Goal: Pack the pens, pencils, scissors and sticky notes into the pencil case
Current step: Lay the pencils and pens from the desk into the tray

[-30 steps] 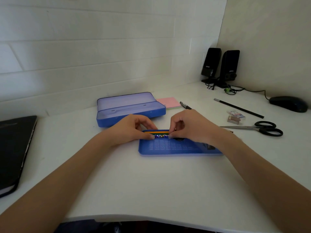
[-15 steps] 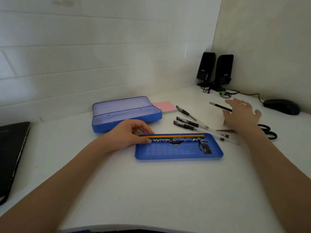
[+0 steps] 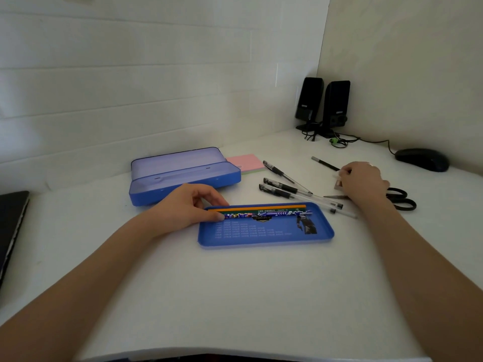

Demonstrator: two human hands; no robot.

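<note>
You can make out a small white logo low on the front of each of the two black desktop speakers [image 3: 322, 105], too blurred to read. Rows of pale print cover the floor of the shallow blue plastic tray [image 3: 264, 235], and white characters run along the green pencil [image 3: 261, 210]; none of it is legible.

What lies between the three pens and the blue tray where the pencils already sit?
Nothing visible does. The three pens lie on bare table just behind the blue tray; the nearest pen's tip almost reaches its far right rim. Both hands are off to the sides.
</note>
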